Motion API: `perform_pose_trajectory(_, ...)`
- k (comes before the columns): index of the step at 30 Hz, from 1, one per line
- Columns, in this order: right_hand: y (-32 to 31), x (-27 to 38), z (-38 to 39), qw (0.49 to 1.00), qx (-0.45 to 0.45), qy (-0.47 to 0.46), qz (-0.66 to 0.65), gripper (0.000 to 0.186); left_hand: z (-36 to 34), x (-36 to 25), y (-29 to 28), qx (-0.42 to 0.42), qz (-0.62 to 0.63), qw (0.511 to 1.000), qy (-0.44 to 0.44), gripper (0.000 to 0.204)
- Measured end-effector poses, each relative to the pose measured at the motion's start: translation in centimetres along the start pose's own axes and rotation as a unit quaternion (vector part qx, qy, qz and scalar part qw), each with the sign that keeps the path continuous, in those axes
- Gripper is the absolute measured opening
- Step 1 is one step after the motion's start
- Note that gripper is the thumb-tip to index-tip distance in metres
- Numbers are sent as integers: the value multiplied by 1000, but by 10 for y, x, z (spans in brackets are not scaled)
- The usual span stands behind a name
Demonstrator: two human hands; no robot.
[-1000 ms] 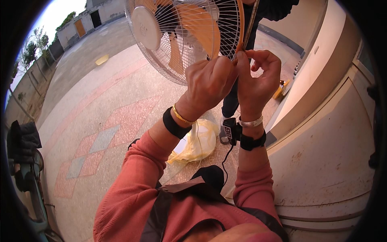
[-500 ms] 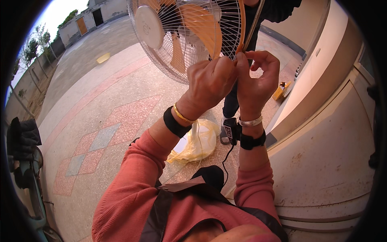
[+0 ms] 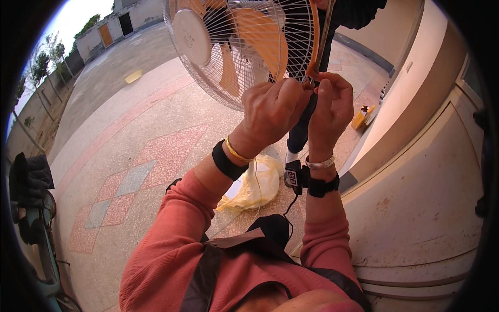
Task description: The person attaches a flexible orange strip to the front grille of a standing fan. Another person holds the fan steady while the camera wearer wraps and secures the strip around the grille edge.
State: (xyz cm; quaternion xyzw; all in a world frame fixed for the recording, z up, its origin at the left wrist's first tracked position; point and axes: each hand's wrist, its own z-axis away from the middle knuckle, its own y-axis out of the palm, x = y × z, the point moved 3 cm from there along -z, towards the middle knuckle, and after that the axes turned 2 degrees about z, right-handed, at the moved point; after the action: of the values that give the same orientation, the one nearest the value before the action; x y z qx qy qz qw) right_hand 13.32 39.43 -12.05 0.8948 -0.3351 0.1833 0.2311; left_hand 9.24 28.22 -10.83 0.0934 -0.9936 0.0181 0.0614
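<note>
A fan (image 3: 260, 41) with orange blades, a wire guard and an orange rim fills the upper middle. At the rim's lower right is an orange tab (image 3: 312, 69). Just below it, my left hand (image 3: 273, 109) is closed, its fingertips pinching something small that I cannot make out. My right hand (image 3: 330, 112) meets it there, thumb raised and fingers curled in; what they grip is mostly hidden. A long thin rod (image 3: 327, 26) runs up from near the tab beside the rim. Both my hands are close together, almost touching.
Behind the fan stands a person in dark clothes (image 3: 353, 13). A yellow plastic bag (image 3: 260, 184) lies on the tiled floor below my arms. At right are a pale panel (image 3: 416, 208) and a small yellow object (image 3: 361, 118); a bike-like vehicle (image 3: 39, 223) is at left.
Both hands have lowered slightly from the rim, uncovering more of the orange tab. My right hand's fingers have drawn in closer to the thumb. The fan has barely shifted.
</note>
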Motion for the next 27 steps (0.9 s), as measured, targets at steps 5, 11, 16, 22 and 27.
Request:
perform_pose_trajectory(5,-5,-4,6,998,40,34,-40,15,-3,4,0,-6,-19,999,-28,33)
perform_pose_trajectory(11,-1,1,14,990,61,64,-109,18,-3,4,-3,-2,-2,1000,-8,33)
perform_pose_trajectory(16,2,3,18,979,67,110,-155,20,-1,4,-4,2,2,1000,-6,31)
perform_pose_trajectory(22,2,5,14,971,94,174,-134,21,1,5,-6,7,5,1000,-2,29)
perform_pose_trajectory(27,2,8,10,966,85,188,-155,19,0,4,-5,9,4,1000,-1,27)
